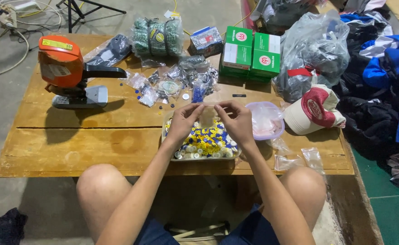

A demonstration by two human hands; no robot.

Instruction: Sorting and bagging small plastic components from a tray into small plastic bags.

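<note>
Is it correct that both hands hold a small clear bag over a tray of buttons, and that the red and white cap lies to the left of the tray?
Not quite. The head view shows the cap to the right of the tray. Both hands, left hand and right hand, do hold the clear bag over the buttons.

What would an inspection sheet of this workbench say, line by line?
Surface: low wooden table, stained.
Job's things: small clear bag held over a tray of buttons, yellow, blue and white.
Clutter: orange press, green boxes, packets, cap, lilac bowl, big plastic bag.
Hands: left hand and right hand both pinch the bag.
Cables: white cords on the floor, far left.
Surroundings: clothes pile at right.
</note>
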